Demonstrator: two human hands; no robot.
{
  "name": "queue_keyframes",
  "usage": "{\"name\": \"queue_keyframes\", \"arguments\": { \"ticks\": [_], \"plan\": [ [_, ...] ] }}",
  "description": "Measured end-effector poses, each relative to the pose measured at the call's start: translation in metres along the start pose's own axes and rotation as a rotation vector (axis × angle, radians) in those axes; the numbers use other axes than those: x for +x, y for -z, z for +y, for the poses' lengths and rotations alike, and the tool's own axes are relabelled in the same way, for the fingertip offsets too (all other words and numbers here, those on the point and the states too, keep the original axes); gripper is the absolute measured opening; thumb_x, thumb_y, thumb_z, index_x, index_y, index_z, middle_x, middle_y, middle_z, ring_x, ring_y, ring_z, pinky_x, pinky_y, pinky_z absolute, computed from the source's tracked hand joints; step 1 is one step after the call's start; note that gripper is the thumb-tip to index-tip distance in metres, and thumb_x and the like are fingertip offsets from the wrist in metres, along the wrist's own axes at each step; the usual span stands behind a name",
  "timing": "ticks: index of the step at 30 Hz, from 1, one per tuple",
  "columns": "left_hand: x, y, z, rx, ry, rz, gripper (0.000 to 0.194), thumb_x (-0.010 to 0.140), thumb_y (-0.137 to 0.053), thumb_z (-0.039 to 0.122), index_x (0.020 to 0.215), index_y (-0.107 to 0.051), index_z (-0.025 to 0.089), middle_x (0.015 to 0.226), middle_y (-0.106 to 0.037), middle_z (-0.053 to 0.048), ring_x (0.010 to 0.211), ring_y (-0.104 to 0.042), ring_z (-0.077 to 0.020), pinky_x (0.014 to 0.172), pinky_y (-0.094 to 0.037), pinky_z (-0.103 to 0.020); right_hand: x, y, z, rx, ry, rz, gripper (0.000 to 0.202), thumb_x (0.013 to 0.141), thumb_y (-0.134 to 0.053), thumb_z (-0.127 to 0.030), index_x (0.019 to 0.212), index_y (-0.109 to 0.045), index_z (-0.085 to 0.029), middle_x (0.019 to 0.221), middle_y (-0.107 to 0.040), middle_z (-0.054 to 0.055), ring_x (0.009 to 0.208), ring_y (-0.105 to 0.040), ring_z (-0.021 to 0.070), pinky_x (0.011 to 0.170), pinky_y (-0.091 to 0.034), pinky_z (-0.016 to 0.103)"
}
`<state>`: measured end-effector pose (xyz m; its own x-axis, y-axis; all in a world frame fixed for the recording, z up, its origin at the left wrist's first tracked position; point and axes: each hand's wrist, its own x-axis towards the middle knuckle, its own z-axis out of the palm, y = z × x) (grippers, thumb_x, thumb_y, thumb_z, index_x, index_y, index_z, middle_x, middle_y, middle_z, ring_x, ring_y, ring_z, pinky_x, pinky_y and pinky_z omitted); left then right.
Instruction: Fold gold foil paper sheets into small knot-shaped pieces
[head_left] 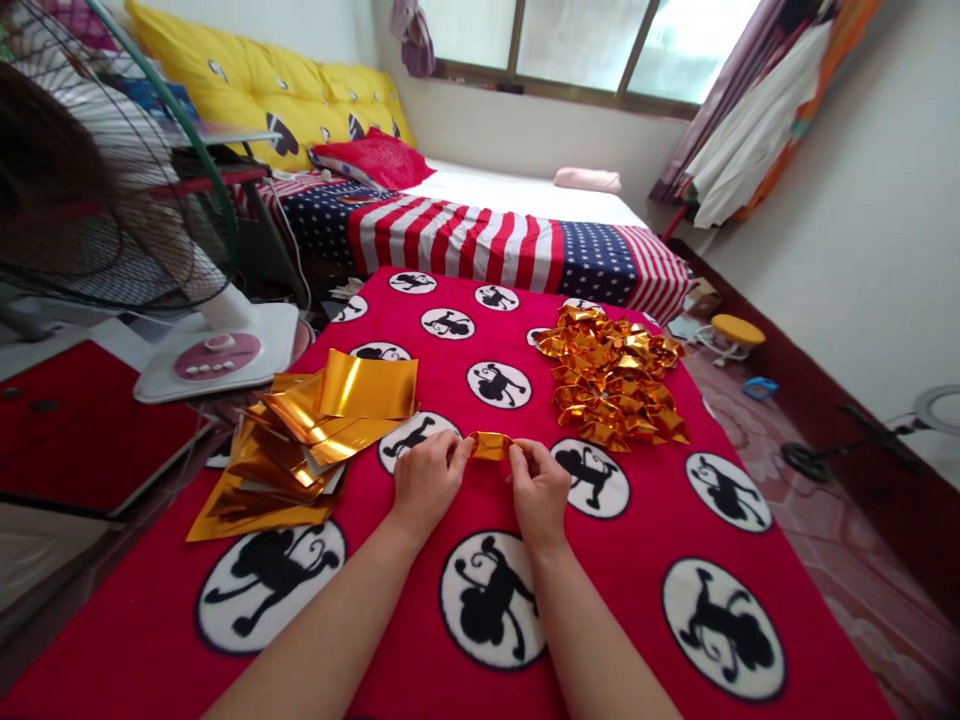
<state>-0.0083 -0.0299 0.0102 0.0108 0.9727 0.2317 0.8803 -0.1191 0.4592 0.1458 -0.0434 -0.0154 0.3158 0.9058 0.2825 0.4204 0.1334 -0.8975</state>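
Note:
Between my two hands is a small folded piece of gold foil paper [491,446], held just above the red cloth. My left hand [431,478] pinches its left end, and my right hand [538,484] pinches the right end. To the left lies a loose, overlapping stack of flat gold foil sheets [300,440]. On the right side of the cloth sits a heap of folded gold foil pieces [615,380].
A red cloth with black monkey figures in white circles [607,600] covers the table. At the left stands a fan [217,350]. Beyond the table is a bed [517,195] with a flag-patterned cover. A yellow stool [739,329] is on the floor at the right.

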Motion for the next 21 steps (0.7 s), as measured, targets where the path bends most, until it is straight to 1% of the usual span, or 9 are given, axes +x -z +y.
{"name": "queue_keyframes", "arguments": {
  "ticks": [3, 6, 9, 12, 16, 19, 21],
  "plan": [
    [0.0005, -0.0003, 0.0025, 0.039, -0.002, -0.009, 0.036, 0.096, -0.04, 0.042, 0.076, -0.061, 0.021, 0.076, -0.07, -0.003, 0.068, -0.062, -0.0165, 0.058, -0.026, -0.028, -0.0002, -0.0006, -0.0018, -0.033, 0.009, -0.011, 0.02, 0.091, -0.051, -0.032, 0.09, -0.066, -0.018, 0.08, -0.07, 0.004, 0.067, -0.062, 0.0157, 0.065, -0.046, 0.026],
    [0.0012, -0.0018, 0.0049, 0.054, -0.003, -0.004, 0.038, 0.097, -0.038, 0.039, 0.074, -0.061, 0.02, 0.075, -0.069, -0.004, 0.067, -0.061, -0.016, 0.058, -0.025, -0.029, -0.0008, -0.0019, -0.0056, -0.127, 0.037, -0.008, 0.022, 0.091, -0.052, -0.033, 0.083, -0.065, -0.018, 0.074, -0.068, 0.003, 0.065, -0.06, 0.0153, 0.064, -0.043, 0.025],
    [0.0016, -0.0047, 0.0063, 0.06, 0.011, 0.015, 0.038, 0.097, -0.038, 0.039, 0.073, -0.061, 0.019, 0.073, -0.069, -0.004, 0.064, -0.061, -0.0156, 0.057, -0.024, -0.029, -0.0021, -0.0036, -0.0081, -0.199, 0.07, -0.015, 0.024, 0.092, -0.051, -0.033, 0.077, -0.064, -0.018, 0.071, -0.066, 0.003, 0.064, -0.058, 0.0153, 0.063, -0.041, 0.025],
    [0.0013, -0.008, 0.0076, 0.051, 0.01, 0.039, 0.038, 0.097, -0.039, 0.037, 0.072, -0.061, 0.019, 0.073, -0.069, -0.004, 0.064, -0.06, -0.0154, 0.057, -0.025, -0.029, -0.0036, -0.0051, -0.0086, -0.216, 0.091, -0.014, 0.024, 0.092, -0.05, -0.032, 0.076, -0.063, -0.019, 0.07, -0.066, 0.003, 0.063, -0.058, 0.0152, 0.063, -0.04, 0.025],
    [0.0005, -0.0096, 0.0096, 0.018, -0.007, 0.068, 0.036, 0.096, -0.041, 0.035, 0.071, -0.061, 0.019, 0.074, -0.069, -0.004, 0.067, -0.061, -0.0152, 0.058, -0.026, -0.028, -0.0042, -0.0052, -0.0081, -0.186, 0.067, 0.012, 0.024, 0.091, -0.051, -0.033, 0.076, -0.063, -0.019, 0.068, -0.065, 0.002, 0.062, -0.057, 0.0153, 0.062, -0.04, 0.026],
    [-0.0002, -0.0084, 0.0096, -0.006, 0.004, 0.061, 0.036, 0.096, -0.042, 0.035, 0.07, -0.061, 0.019, 0.074, -0.07, -0.004, 0.065, -0.06, -0.0149, 0.058, -0.026, -0.028, -0.0033, -0.0041, -0.0074, -0.1, 0.022, 0.017, 0.024, 0.091, -0.053, -0.036, 0.078, -0.064, -0.019, 0.071, -0.066, 0.003, 0.064, -0.058, 0.0155, 0.063, -0.042, 0.026],
    [-0.0002, -0.0075, 0.0081, -0.021, -0.002, 0.048, 0.036, 0.095, -0.042, 0.035, 0.069, -0.06, 0.019, 0.074, -0.07, -0.004, 0.064, -0.06, -0.0146, 0.058, -0.026, -0.028, -0.0023, -0.0031, -0.0073, -0.019, -0.014, 0.022, 0.024, 0.091, -0.053, -0.038, 0.084, -0.065, -0.018, 0.076, -0.067, 0.004, 0.066, -0.059, 0.0162, 0.063, -0.044, 0.026]
  ]
}}
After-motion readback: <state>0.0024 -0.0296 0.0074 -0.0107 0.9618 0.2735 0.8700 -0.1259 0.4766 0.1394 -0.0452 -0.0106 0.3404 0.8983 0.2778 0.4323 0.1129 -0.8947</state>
